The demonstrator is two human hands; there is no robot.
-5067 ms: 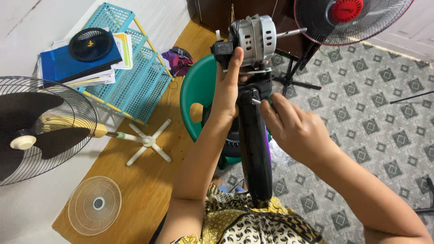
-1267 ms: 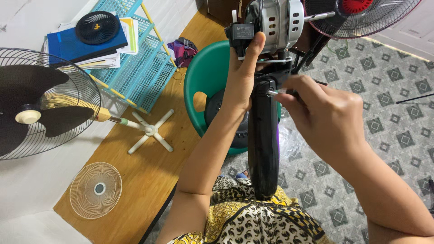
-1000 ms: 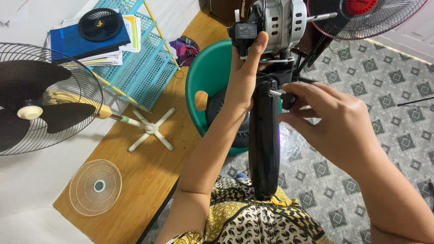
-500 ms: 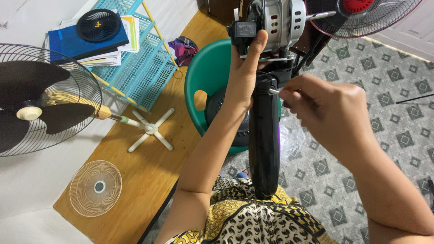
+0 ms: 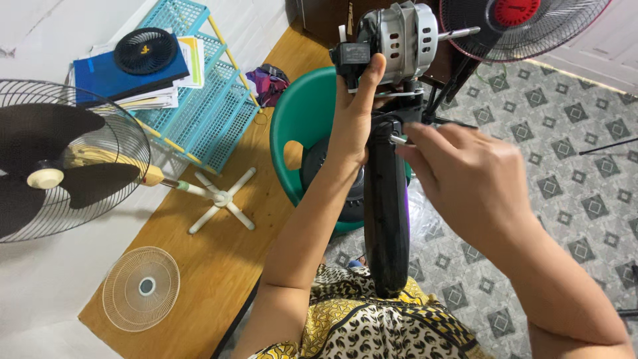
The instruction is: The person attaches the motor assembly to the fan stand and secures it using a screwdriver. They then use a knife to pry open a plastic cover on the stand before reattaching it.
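A bare fan motor, silver and vented with its shaft pointing right, is held up on top of a black fan neck whose lower end rests against the patterned lap. The assembly is steadied by the left hand, whose fingers are closed around the joint under the motor, the thumb pressed up against a small black box mounted at the motor's side. The right hand is brought in at the top of the neck, its fingertips pinched shut on a small metal pin or screw that projects from the neck's side; what lies behind the fingers cannot be told. The step in hand is judged to be the working of this fastener at the neck joint. A steady hold by the left hand and small twists by the right are judged to be called for next. A green plastic chair stands just behind, a standing fan well to the left.
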